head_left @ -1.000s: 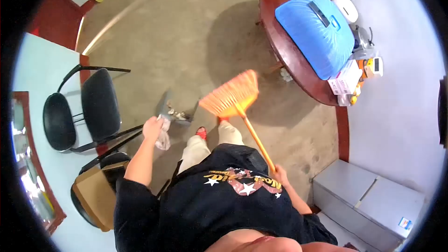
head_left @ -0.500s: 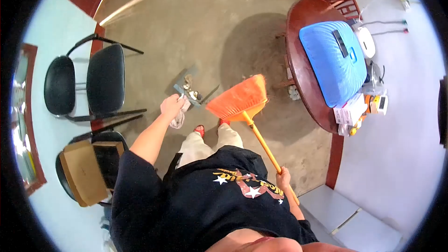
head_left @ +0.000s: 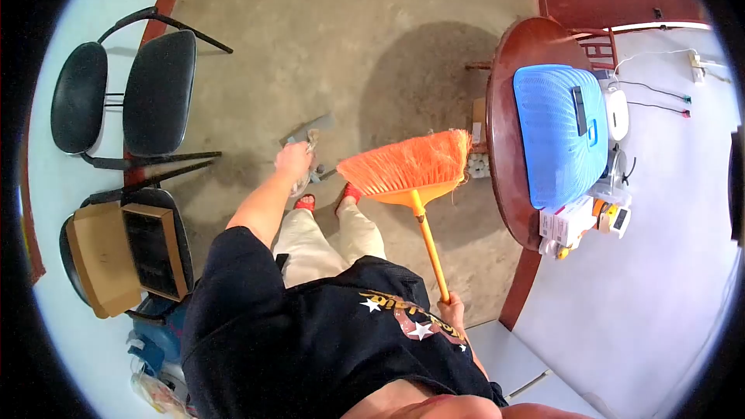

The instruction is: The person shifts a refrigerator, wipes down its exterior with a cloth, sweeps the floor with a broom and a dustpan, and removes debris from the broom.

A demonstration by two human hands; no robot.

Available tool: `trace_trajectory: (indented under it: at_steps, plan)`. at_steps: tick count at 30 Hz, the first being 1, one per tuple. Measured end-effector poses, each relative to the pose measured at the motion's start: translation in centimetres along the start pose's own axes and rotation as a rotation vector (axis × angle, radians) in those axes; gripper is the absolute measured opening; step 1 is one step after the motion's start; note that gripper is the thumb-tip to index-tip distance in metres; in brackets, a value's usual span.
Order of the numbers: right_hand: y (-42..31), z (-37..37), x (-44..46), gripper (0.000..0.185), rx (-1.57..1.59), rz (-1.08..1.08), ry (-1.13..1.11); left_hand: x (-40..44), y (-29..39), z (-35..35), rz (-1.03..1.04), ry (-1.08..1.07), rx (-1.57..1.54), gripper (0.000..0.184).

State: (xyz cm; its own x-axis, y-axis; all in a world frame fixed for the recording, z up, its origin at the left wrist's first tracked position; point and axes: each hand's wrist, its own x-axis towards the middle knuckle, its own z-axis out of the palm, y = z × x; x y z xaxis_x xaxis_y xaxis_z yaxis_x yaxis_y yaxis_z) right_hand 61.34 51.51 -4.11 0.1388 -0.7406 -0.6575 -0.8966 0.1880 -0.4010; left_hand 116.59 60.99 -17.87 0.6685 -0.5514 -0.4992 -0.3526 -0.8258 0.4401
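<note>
My left hand point(head_left: 293, 161) is closed over the grey dustpan point(head_left: 318, 122) on the floor. A crumpled pale, cloth-like piece point(head_left: 301, 185) hangs below its fingers. Much of the dustpan and the rubbish on it is hidden behind the hand. My right hand point(head_left: 452, 311) is wrapped round the yellow handle of a broom point(head_left: 411, 163). The broom's orange bristles are raised in front of my body, pointing away from me, to the right of the dustpan.
On the right, a round brown table point(head_left: 508, 147) bears a blue ribbed case point(head_left: 559, 132), boxes and small items. Black chairs point(head_left: 159, 93) line the left wall, one holding an open cardboard box point(head_left: 101, 264). My red sandals point(head_left: 305, 202) are just behind the dustpan.
My left hand has moved slightly up in the view, now covering more of the dustpan and rubbish. The broom head has turned and shifted right, and my right hand is nearer the body's middle.
</note>
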Motion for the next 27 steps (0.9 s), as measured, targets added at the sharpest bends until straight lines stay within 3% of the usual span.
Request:
trace_trajectory:
  at_steps: [7, 10, 12, 15, 18, 21, 23, 25, 27]
  plan:
    - [-3.2, 0.2, 0.7, 0.013, 0.077, 0.107, -0.142, -0.3, -0.5, 2.5, 0.176, -0.009, -0.014, 0.024]
    - [-3.7, 0.8, 1.0, 0.011, 0.104, 0.049, -0.18, -0.4, -1.2, 1.5, 0.173, -0.061, 0.073, 0.025]
    - [-3.5, 1.3, 1.3, 0.009, 0.1, 0.031, -0.188, -1.0, -1.8, 0.9, 0.318, 0.002, 0.123, 0.023]
    - [-3.7, 1.6, 1.1, 0.01, 0.161, 0.032, -0.199, -0.8, -2.2, 1.9, 0.372, 0.029, 0.199, 0.024]
    - [-4.1, 1.6, 0.5, 0.01, 0.175, 0.043, -0.202, -2.4, -0.2, 1.1, 0.287, 0.054, 0.178, 0.029]
    - [-4.1, 1.6, 0.1, 0.016, 0.187, 0.05, -0.206, -5.2, 1.0, -0.3, 0.35, 0.073, 0.168, 0.03]
    - [-4.5, 2.3, 0.0, 0.017, 0.209, -0.004, -0.206, -8.3, 3.8, -2.9, 0.368, -0.168, 0.193, 0.037]
    - [-5.4, 2.9, -0.1, 0.017, 0.239, -0.072, -0.212, -10.5, 6.1, -2.9, 0.539, -0.183, -0.085, 0.044]
    - [-7.1, 3.5, 0.0, 0.011, 0.327, -0.145, -0.278, -13.0, 10.9, -5.1, 0.404, -0.381, -0.506, 0.047]
